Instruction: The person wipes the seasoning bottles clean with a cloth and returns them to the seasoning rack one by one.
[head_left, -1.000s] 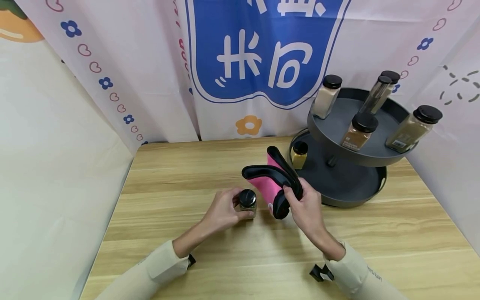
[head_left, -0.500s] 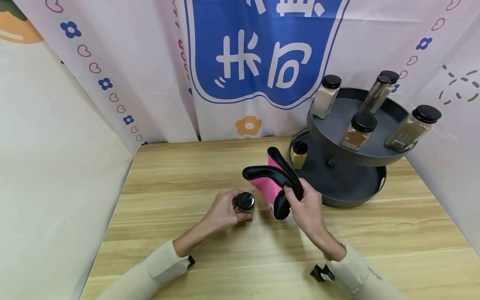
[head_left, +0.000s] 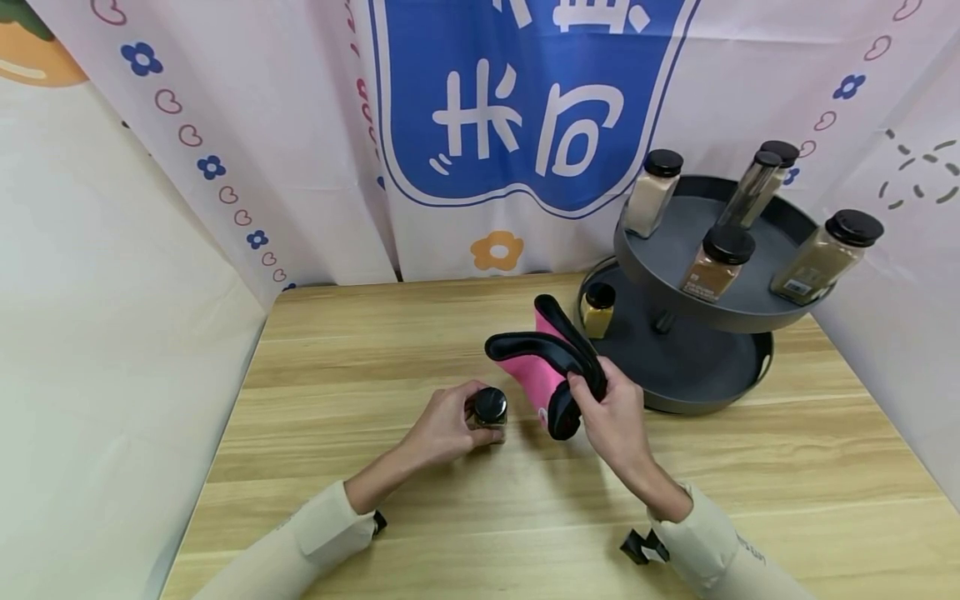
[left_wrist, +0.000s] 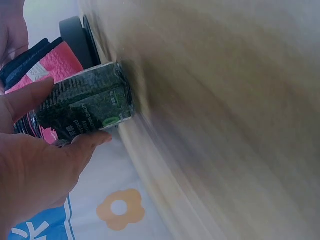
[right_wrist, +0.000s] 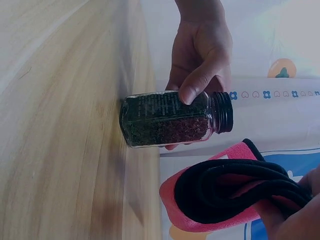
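My left hand (head_left: 444, 422) grips a small square glass spice jar (right_wrist: 167, 120) with a black lid (head_left: 491, 404), thumb on one side and fingers on the other. Dark dried flakes show through its glass, and a printed label (left_wrist: 90, 106) covers part of it. The jar is upright, its base at or just above the tabletop; I cannot tell whether it touches. To its right, my right hand (head_left: 617, 417) holds a folded pink cloth (head_left: 528, 372) with black edging, pinched at the near end. The cloth is clear of the jar.
A dark grey two-tier round rack (head_left: 693, 367) stands at the right rear. Several black-lidded spice jars, including a brown one (head_left: 708, 275), sit on its upper tier; a yellow jar (head_left: 597, 312) is on the lower. The wooden table (head_left: 337, 350) meets a printed curtain (head_left: 322, 167) behind.
Over the last second my left hand has brought the spice jar slightly nearer to me and a touch left. The right hand and the pink cloth have barely moved.
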